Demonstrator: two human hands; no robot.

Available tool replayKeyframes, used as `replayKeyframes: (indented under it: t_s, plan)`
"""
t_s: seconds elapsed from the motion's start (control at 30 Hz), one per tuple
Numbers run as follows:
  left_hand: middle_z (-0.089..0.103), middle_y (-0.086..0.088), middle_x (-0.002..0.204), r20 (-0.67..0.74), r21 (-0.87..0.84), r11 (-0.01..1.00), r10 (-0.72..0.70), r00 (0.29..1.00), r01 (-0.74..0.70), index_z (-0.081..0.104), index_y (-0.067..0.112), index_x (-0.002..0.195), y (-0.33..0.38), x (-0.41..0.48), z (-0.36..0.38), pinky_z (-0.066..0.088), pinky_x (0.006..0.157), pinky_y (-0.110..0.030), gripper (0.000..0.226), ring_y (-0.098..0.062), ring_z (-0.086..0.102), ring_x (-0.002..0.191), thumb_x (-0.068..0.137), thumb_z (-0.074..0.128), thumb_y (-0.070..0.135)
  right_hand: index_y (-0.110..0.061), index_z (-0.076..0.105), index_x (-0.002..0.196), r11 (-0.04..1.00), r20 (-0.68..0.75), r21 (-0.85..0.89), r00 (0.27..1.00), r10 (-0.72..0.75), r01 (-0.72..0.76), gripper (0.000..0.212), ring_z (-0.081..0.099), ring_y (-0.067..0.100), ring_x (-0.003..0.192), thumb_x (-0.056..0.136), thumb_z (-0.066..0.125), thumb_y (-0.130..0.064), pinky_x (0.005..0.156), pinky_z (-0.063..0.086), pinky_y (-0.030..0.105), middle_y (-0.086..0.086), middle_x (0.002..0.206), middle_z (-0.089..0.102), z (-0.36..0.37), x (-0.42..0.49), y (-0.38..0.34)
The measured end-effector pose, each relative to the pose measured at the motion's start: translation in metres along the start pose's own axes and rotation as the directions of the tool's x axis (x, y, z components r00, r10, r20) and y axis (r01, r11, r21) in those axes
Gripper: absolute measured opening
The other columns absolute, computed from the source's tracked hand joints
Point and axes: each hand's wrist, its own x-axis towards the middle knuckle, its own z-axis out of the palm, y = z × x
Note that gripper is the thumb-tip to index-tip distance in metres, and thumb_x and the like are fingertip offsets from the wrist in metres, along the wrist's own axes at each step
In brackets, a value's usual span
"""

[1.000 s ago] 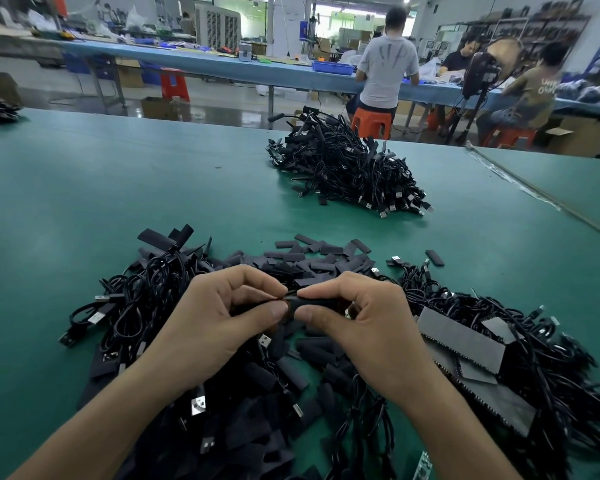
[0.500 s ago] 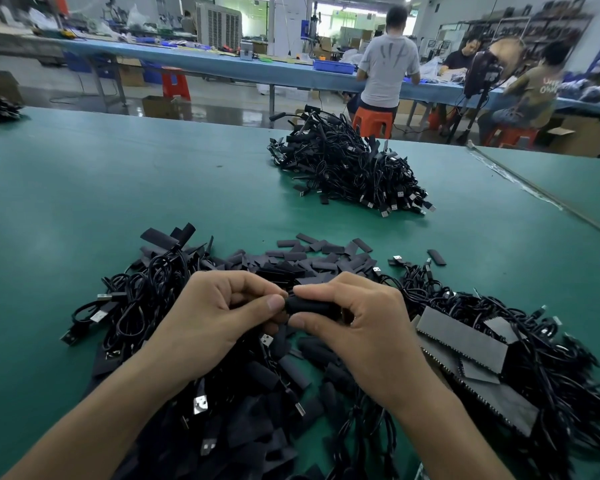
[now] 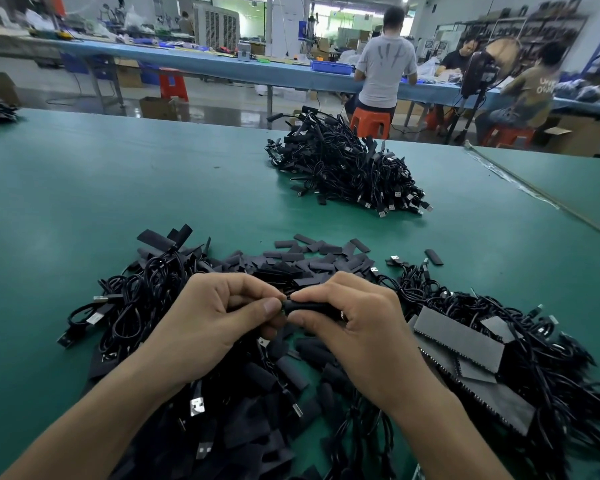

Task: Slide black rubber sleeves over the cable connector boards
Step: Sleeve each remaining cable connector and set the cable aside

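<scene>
A black rubber sleeve (image 3: pixel 309 305) lies sideways between my two hands, just above the near heap. My right hand (image 3: pixel 357 327) pinches it between thumb and forefinger. My left hand (image 3: pixel 215 317) pinches the sleeve's left end, where the cable's connector board goes in; the board itself is hidden by my fingers. Loose flat sleeves (image 3: pixel 312 256) lie scattered behind my hands. Unsleeved black cables (image 3: pixel 142 299) with metal USB plugs are tangled to the left and right.
A second heap of black cables (image 3: pixel 347 171) sits farther back on the green table (image 3: pixel 84 188). Grey toothed strips (image 3: pixel 461 341) lie on the cables at my right. People sit at a blue bench (image 3: pixel 222 65) beyond the table.
My hands have closed in on each other slightly, and less of the sleeve shows between them. The heaps have not moved.
</scene>
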Motion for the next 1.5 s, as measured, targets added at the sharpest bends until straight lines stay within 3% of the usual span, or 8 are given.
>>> replayKeyframes:
  t_s: [0.23, 0.5, 0.73, 1.03, 1.23, 1.33, 1.5]
  plan:
    - [0.076, -0.014, 0.076, 0.026, 0.014, 1.000, -0.007, 1.000, 0.007, 0.079, 0.022, 0.086, -0.0027, 0.0013, -0.0010, 0.055, 0.064, -0.019, 0.018, -0.020, 0.073, 0.065, 0.071, 0.073, 0.029, -0.022, 0.077, 0.102, 0.999, 0.064, 0.028, 0.998, 0.021, -0.023, 0.024, 0.060, 0.004, 0.084, 0.079, 0.082, -0.024, 0.074, 0.041, 0.010, -0.011, 0.087, 0.064, -0.0022, 0.0004, -0.0003]
    - [0.075, -0.013, 0.074, 0.022, 0.015, 1.000, 0.013, 1.000, -0.014, 0.078, 0.021, 0.085, -0.0019, 0.0016, -0.0002, 0.056, 0.064, -0.020, 0.013, -0.019, 0.071, 0.063, 0.074, 0.072, 0.024, -0.020, 0.078, 0.100, 1.000, 0.004, 0.022, 1.000, -0.001, 0.001, 0.023, 0.060, 0.002, 0.079, 0.078, 0.082, -0.024, 0.072, 0.042, 0.010, -0.011, 0.084, 0.065, -0.0016, 0.0003, 0.0003]
    - [0.075, -0.012, 0.073, 0.030, 0.058, 0.998, -0.002, 1.000, 0.000, 0.078, 0.017, 0.085, -0.0019, 0.0007, -0.0005, 0.055, 0.063, -0.018, 0.016, -0.017, 0.072, 0.063, 0.072, 0.072, 0.024, -0.019, 0.078, 0.101, 1.000, 0.045, 0.011, 0.999, -0.012, 0.011, 0.026, 0.058, 0.006, 0.071, 0.077, 0.083, -0.025, 0.064, 0.040, 0.010, -0.007, 0.077, 0.061, -0.0010, 0.0001, 0.0009]
    - [0.074, -0.014, 0.072, -0.044, -0.061, 0.998, -0.024, 0.999, 0.021, 0.078, 0.014, 0.079, 0.0027, 0.0005, 0.0008, 0.054, 0.058, -0.017, 0.013, -0.014, 0.067, 0.058, 0.070, 0.072, 0.021, -0.028, 0.077, 0.102, 0.967, -0.022, 0.219, 0.990, 0.137, -0.129, 0.033, 0.068, 0.001, 0.087, 0.070, 0.086, -0.031, 0.077, 0.051, 0.017, -0.017, 0.089, 0.073, -0.0043, 0.0010, -0.0001]
    - [0.074, -0.017, 0.073, -0.067, -0.054, 0.998, -0.033, 0.997, 0.029, 0.077, 0.009, 0.078, 0.0044, -0.0001, 0.0007, 0.053, 0.057, -0.017, 0.015, -0.013, 0.066, 0.056, 0.068, 0.073, 0.019, -0.036, 0.077, 0.089, 0.941, -0.002, 0.304, 0.987, 0.159, -0.151, 0.024, 0.070, 0.001, 0.077, 0.070, 0.086, -0.024, 0.069, 0.051, 0.013, -0.020, 0.082, 0.074, -0.0053, 0.0016, 0.0001]
    - [0.075, -0.014, 0.073, -0.075, -0.049, 0.998, -0.030, 0.997, 0.026, 0.079, 0.012, 0.077, 0.0047, 0.0001, 0.0015, 0.054, 0.058, -0.016, 0.013, -0.012, 0.067, 0.057, 0.068, 0.073, 0.020, -0.035, 0.077, 0.088, 0.931, 0.005, 0.331, 0.987, 0.158, -0.150, 0.021, 0.070, 0.001, 0.072, 0.068, 0.083, -0.031, 0.066, 0.051, 0.012, -0.019, 0.080, 0.074, -0.0064, 0.0017, -0.0004]
    - [0.076, -0.012, 0.073, -0.063, -0.023, 0.999, -0.029, 0.998, 0.027, 0.080, 0.020, 0.081, 0.0036, -0.0001, 0.0010, 0.054, 0.059, -0.015, 0.015, -0.011, 0.069, 0.059, 0.067, 0.074, 0.023, -0.032, 0.078, 0.087, 0.950, -0.007, 0.277, 0.989, 0.150, -0.142, 0.023, 0.068, 0.001, 0.066, 0.065, 0.085, -0.033, 0.061, 0.051, 0.012, -0.018, 0.077, 0.073, -0.0052, 0.0007, -0.0006]
